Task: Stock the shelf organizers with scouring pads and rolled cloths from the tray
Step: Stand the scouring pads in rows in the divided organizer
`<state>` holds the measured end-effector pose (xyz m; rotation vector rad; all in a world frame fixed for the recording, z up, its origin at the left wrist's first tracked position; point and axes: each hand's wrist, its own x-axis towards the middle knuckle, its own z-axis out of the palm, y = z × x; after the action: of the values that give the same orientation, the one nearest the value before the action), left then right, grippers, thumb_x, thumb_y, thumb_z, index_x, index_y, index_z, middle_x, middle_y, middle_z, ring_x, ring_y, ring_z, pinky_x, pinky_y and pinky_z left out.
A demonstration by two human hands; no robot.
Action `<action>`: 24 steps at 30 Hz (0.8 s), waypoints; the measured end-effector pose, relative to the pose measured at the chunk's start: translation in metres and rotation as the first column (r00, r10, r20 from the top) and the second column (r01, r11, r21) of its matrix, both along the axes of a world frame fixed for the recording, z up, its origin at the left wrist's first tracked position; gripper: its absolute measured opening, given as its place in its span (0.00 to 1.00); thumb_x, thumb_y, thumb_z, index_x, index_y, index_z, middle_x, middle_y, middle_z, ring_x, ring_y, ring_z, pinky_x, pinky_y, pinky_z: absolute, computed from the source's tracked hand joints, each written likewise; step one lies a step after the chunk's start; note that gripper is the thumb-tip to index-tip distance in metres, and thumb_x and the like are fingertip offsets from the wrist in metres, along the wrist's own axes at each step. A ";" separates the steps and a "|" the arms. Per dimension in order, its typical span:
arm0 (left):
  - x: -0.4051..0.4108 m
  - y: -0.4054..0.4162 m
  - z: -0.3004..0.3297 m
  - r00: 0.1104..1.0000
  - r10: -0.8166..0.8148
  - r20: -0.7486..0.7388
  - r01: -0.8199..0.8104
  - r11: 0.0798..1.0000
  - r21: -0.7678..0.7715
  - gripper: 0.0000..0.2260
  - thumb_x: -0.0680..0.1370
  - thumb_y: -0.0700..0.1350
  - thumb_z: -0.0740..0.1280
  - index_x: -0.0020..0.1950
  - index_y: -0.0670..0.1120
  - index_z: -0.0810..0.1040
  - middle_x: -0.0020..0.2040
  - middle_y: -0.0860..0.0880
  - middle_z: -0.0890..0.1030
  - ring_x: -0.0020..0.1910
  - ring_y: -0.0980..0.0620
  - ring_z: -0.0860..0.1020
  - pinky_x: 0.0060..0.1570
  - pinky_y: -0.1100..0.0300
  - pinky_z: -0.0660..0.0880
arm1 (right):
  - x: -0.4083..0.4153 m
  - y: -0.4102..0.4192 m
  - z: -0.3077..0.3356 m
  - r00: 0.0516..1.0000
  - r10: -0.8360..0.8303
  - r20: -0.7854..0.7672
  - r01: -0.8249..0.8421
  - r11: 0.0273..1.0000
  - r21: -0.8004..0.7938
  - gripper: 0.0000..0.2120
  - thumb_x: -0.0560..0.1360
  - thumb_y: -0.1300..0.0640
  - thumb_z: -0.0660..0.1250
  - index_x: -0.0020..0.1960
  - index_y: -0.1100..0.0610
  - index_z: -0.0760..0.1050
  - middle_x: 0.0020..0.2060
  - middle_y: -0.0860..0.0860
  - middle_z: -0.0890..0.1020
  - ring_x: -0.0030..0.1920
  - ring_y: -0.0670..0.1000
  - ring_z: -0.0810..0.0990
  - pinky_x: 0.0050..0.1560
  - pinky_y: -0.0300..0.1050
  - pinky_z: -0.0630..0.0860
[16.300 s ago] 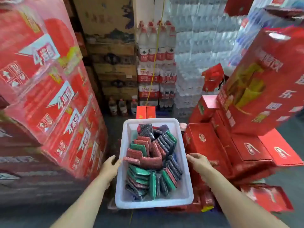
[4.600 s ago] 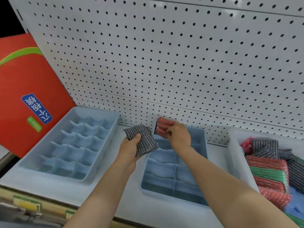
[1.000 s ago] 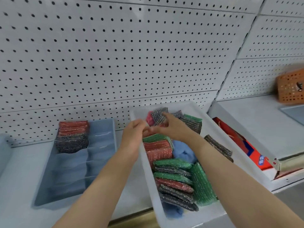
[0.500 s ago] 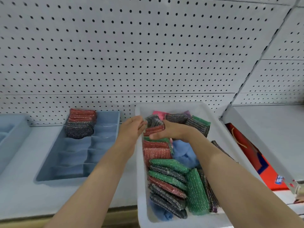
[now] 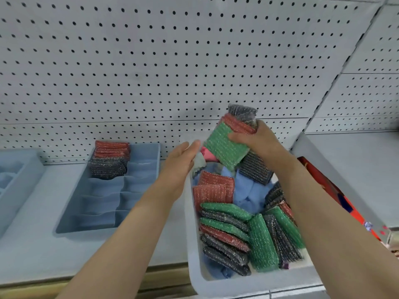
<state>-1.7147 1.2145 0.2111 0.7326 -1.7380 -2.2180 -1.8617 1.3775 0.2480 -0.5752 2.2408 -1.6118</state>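
Note:
My right hand grips a stack of scouring pads, green in front, red and grey behind, lifted above the far end of the white tray. My left hand is open with straight fingers, just left of the stack at the tray's far left rim, not touching the pads. The tray holds several red, green and grey pads and blue cloths. The blue shelf organizer to the left has red and grey pads in its far left compartments.
A second blue organizer sits at the far left edge. White pegboard backs the shelf. A red package lies right of the tray, behind a divider. The shelf front edge runs along the bottom left.
My right hand has lifted the stack of pads up out of the tray. My left hand has let go and opened beside it.

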 end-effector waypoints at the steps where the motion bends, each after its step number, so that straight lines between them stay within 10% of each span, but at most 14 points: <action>1: 0.002 0.002 0.002 0.999 -0.032 -0.035 0.032 0.999 -0.006 0.42 0.70 0.65 0.71 0.78 0.48 0.62 0.75 0.50 0.69 0.70 0.52 0.70 0.73 0.52 0.65 | 0.005 -0.002 0.006 0.998 -0.021 0.065 0.028 0.993 -0.116 0.33 0.59 0.46 0.81 0.60 0.56 0.75 0.51 0.52 0.85 0.50 0.52 0.85 0.56 0.50 0.80; 7: 0.022 -0.013 0.020 0.939 -0.126 -0.320 0.216 0.940 0.264 0.28 0.74 0.55 0.70 0.70 0.44 0.73 0.65 0.43 0.80 0.64 0.45 0.78 0.64 0.47 0.74 | 0.076 -0.049 0.016 0.941 0.160 0.297 -0.102 0.974 -0.202 0.23 0.72 0.49 0.74 0.61 0.60 0.76 0.52 0.57 0.85 0.53 0.58 0.84 0.51 0.48 0.81; 10: 0.045 -0.045 0.016 0.954 -0.038 -0.298 0.139 0.936 0.324 0.23 0.76 0.51 0.70 0.69 0.42 0.75 0.62 0.40 0.81 0.62 0.42 0.80 0.61 0.47 0.77 | 0.110 -0.087 0.007 0.980 0.036 0.197 -0.013 0.993 -0.120 0.34 0.68 0.44 0.77 0.67 0.52 0.67 0.57 0.51 0.82 0.54 0.50 0.83 0.51 0.44 0.81; 15: 0.091 -0.113 0.005 0.983 0.078 -0.165 -0.023 0.949 0.315 0.20 0.77 0.52 0.70 0.66 0.44 0.78 0.57 0.41 0.84 0.55 0.44 0.83 0.48 0.50 0.82 | 0.173 -0.162 -0.007 0.991 0.133 0.014 -0.132 0.988 -0.083 0.19 0.68 0.53 0.79 0.55 0.50 0.77 0.48 0.45 0.84 0.46 0.40 0.84 0.47 0.34 0.77; 19: 0.132 -0.166 -0.003 0.988 0.073 -0.136 -0.032 0.959 0.281 0.29 0.70 0.61 0.73 0.67 0.50 0.75 0.58 0.44 0.84 0.56 0.44 0.83 0.55 0.44 0.80 | 0.204 -0.214 -0.030 0.989 0.123 0.077 -0.124 0.992 0.012 0.46 0.62 0.42 0.81 0.74 0.48 0.63 0.61 0.44 0.77 0.59 0.44 0.79 0.63 0.47 0.74; 24: 0.170 -0.217 -0.014 0.991 0.024 -0.130 0.016 0.956 0.294 0.20 0.78 0.52 0.69 0.68 0.51 0.74 0.60 0.46 0.83 0.57 0.46 0.82 0.52 0.47 0.81 | 0.231 -0.256 -0.052 0.917 0.068 0.394 0.046 0.961 -0.271 0.21 0.73 0.49 0.75 0.60 0.59 0.77 0.53 0.57 0.85 0.53 0.57 0.84 0.55 0.55 0.81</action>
<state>-1.5451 0.9971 0.1970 0.6285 -1.3596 -2.4917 -1.6312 1.1213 0.1957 -0.2849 1.7284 -1.8560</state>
